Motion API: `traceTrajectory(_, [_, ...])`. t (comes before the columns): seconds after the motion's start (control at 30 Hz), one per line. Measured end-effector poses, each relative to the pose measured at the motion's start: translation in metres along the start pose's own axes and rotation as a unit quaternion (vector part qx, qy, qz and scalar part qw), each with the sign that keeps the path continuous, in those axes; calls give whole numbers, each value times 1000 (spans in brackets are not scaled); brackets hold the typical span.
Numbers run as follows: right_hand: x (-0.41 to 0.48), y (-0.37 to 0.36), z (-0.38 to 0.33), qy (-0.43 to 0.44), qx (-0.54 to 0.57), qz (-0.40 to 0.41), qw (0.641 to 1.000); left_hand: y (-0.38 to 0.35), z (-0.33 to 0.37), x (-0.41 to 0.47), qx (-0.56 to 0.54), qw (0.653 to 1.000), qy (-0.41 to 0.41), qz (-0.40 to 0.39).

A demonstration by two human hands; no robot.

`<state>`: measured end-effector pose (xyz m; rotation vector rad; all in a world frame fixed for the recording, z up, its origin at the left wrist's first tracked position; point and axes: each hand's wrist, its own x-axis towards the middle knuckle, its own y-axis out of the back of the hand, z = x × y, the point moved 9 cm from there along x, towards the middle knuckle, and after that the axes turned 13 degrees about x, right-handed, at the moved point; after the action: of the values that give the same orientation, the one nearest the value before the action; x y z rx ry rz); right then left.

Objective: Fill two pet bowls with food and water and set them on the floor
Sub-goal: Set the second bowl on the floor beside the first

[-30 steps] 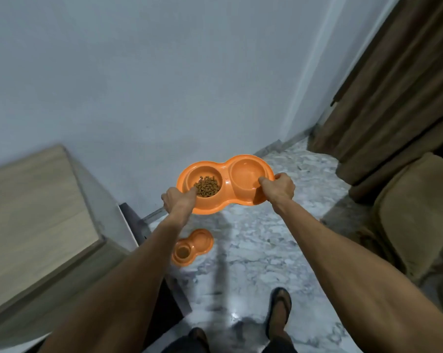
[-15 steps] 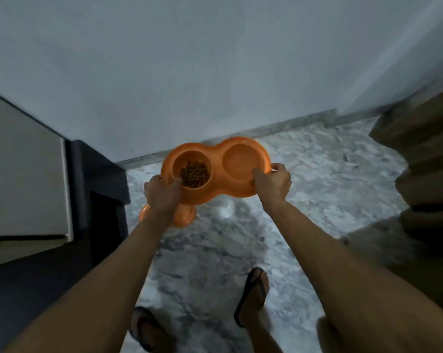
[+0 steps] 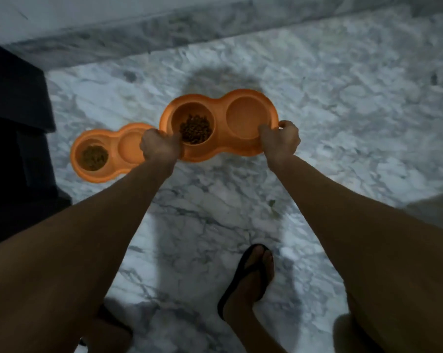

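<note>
Double bowl [image 3: 246, 115] lower (fingers [image 3: 287, 125] round rim)

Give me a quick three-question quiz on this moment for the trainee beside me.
1. True or false: the left hand and the right hand both grip the held double bowl.
2. Which compartment of the held double bowl holds the kibble? A: the one by the left hand. B: the one by the right hand. C: both.
3. Fill in: the other double bowl lies on the marble ____.

Key: 1 true; 2 A; 3 floor.
</note>
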<state>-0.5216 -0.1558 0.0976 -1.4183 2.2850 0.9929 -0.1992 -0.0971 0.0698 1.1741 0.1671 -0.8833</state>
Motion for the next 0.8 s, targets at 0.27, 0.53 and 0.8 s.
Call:
traceTrajectory(0.27, [59,-29,73,-17,-17,0,1000,-87,-38,30,-32,999,16,-31])
traceTrajectory(0.53, [75,-40,92,-21,-26,-2,999,-116,-53,40,-61,996,28,-54])
traceTrajectory(0.8, [70,-45,95,-29,-49,-26,998,-119,-59,45,-76,990,55,-103])
